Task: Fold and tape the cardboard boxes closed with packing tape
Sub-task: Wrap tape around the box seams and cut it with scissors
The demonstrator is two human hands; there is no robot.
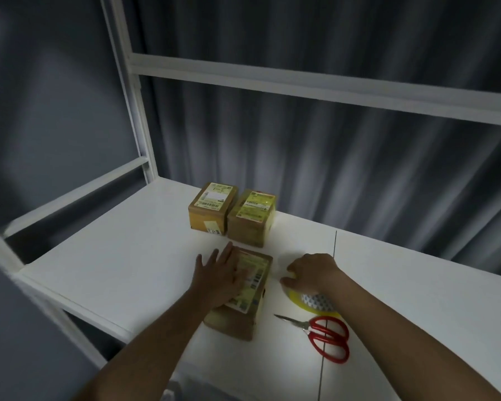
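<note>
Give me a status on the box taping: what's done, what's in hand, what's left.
Done, apparently: two boxes at the back stand closed, side by side; whether they are taped is unclear. In hand: the left hand lies flat on the near box, whose flaps are down, while the right hand grips the tape roll. Left: taping this box. The scissors lie untouched on the table.

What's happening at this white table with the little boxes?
A person is packing small cardboard boxes. The left hand lies flat, fingers spread, on top of the nearest labelled brown cardboard box, steadying it. The right hand curls over a yellow-rimmed roll of packing tape beside it. Red-handled scissors lie untouched nearby, and two more labelled boxes sit side by side farther back.
</note>
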